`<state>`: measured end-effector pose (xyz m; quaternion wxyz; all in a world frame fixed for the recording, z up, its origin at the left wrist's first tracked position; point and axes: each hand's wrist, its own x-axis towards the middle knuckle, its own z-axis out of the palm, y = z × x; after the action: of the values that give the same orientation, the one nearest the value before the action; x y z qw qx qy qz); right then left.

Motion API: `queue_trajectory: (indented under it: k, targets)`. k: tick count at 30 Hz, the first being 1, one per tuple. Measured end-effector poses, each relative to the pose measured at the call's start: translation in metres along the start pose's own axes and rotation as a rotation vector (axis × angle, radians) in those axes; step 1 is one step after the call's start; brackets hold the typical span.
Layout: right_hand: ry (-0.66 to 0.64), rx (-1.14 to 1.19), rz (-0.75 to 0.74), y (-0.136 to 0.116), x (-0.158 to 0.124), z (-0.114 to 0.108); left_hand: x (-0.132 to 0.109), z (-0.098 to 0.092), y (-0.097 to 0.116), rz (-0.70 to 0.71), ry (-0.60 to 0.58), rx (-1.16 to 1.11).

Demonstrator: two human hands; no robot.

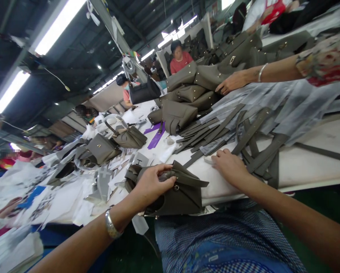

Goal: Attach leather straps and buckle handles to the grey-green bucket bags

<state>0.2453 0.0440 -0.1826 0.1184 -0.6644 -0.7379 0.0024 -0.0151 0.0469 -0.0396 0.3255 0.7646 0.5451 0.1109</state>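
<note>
A dark olive-grey handbag (pixel 184 199) lies at the table's front edge, its flap partly lifted. My left hand (pixel 149 185) is closed on the top of this bag, thumb and fingers curled at its handle. To the right, my right hand (pixel 229 167) rests low over the white tabletop with its fingers curled. A small pale object (pixel 208 160) shows at those fingertips, too little of it visible to name. Flat grey-olive straps (pixel 255 131) lie just beyond and beside my right hand, some of them in clear plastic sleeves (pixel 295 106).
Behind the straps rises a pile of similar bags (pixel 187 91), where a co-worker's hand (pixel 234 81) reaches in from the right. Finished-looking bags (pixel 130 136), purple strips (pixel 157 136) and white paper (pixel 64 201) cover the table leftward. Other people sit farther along.
</note>
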Motion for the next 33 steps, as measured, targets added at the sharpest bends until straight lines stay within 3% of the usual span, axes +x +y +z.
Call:
queue_trajectory:
  k: [2, 4, 7, 9, 10, 12, 15, 18, 21, 27, 33]
  targets:
    - [-0.014, 0.051, -0.012, 0.004, 0.004, -0.003, 0.000, -0.001, 0.001, 0.000, -0.001, 0.007]
    - [0.040, 0.244, -0.019, 0.007, 0.008, -0.011, -0.001, -0.001, 0.001, 0.006, -0.008, 0.006]
    - [0.217, 0.811, 0.057, 0.006, 0.006, -0.030, -0.001, 0.000, 0.000, 0.011, -0.010, -0.010]
    - [0.264, 1.292, 0.167, -0.003, -0.002, -0.042, 0.000, 0.000, -0.001, 0.021, -0.005, -0.021]
    - [0.226, 1.517, 0.223, -0.011, -0.007, -0.047, 0.001, 0.000, -0.002, 0.030, -0.002, -0.025]
    - [0.028, 1.868, 0.311, -0.029, -0.019, -0.052, 0.001, 0.000, -0.002, 0.047, 0.001, -0.022]
    - [-0.237, 2.115, 0.381, -0.053, -0.035, -0.054, 0.002, -0.001, -0.001, 0.074, 0.014, -0.015]
    - [-0.269, 2.159, 0.333, -0.070, -0.046, -0.054, 0.001, -0.001, 0.000, 0.103, 0.038, -0.007]
    - [-0.281, 2.036, 0.298, -0.082, -0.052, -0.058, 0.000, -0.001, 0.001, 0.082, 0.046, 0.016]
    - [-0.203, 1.764, 0.290, -0.102, -0.054, -0.068, -0.001, -0.001, 0.002, 0.072, 0.047, 0.049]
    - [-0.132, 1.558, 0.223, -0.109, -0.053, -0.061, -0.001, -0.001, -0.001, 0.113, 0.056, 0.053]
